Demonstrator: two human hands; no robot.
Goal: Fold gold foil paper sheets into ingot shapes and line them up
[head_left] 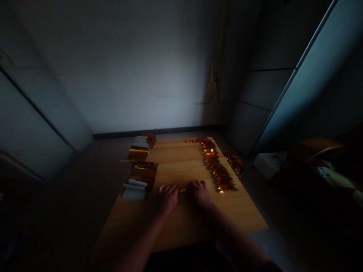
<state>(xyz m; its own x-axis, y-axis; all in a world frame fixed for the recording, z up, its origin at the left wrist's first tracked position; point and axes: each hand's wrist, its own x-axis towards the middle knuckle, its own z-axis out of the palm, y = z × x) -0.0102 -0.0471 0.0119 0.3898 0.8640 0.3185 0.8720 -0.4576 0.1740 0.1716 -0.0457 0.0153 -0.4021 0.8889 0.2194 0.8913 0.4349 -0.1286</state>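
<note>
Both hands rest low over the middle of a wooden table (181,158), a small gap between them. A small orange-brown strip (182,190) spans that gap. My left hand (168,196) is closed, its curled fingers on the strip's left end. My right hand (200,193) has its fingers curled at the right end. To the left lie stacked shiny copper-coloured sheets (143,173) with pale grey sheets (134,193) near them. On the right runs a long row of folded, shiny orange foil pieces (219,172).
More copper and grey sheets (140,147) lie at the table's back left. Beyond the right edge, a heap of shiny orange pieces (235,162) sits low, near a white box (269,164). A pale wall (153,75) stands behind the table.
</note>
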